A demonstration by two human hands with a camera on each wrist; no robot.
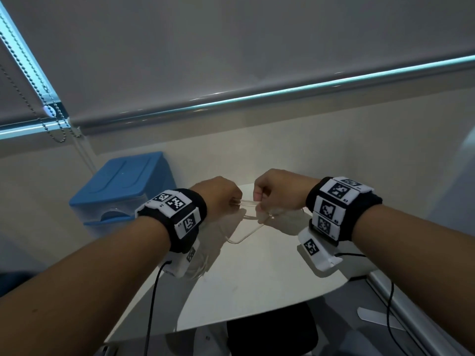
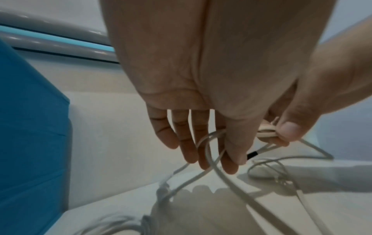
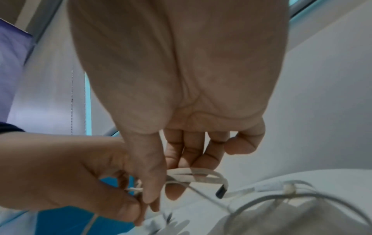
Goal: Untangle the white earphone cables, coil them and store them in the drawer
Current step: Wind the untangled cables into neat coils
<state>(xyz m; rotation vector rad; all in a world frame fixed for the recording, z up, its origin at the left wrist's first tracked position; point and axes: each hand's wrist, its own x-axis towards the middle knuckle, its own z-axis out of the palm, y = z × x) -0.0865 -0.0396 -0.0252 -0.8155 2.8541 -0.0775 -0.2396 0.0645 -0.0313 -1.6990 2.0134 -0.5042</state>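
Both hands hover above the white table (image 1: 257, 278) with a white earphone cable (image 1: 248, 202) stretched between them. My left hand (image 1: 226, 199) pinches one end of that stretch, with strands looped round its fingers (image 2: 201, 151). My right hand (image 1: 267, 199) pinches a small bundle of cable loops (image 3: 197, 174) between thumb and fingers; a black plug sleeve (image 3: 221, 190) sticks out of it. A slack loop (image 1: 241, 238) hangs down toward the table. More tangled cable (image 3: 292, 190) lies on the table under the right hand. The blue drawer unit (image 1: 120, 186) stands at the left, its drawer shut.
A grey roller blind with its bottom rail (image 1: 257, 98) fills the back, and a bead chain (image 1: 38, 98) hangs at the left. A dark object (image 1: 270, 330) sits below the table's near edge. Black wires trail from both wrist bands.
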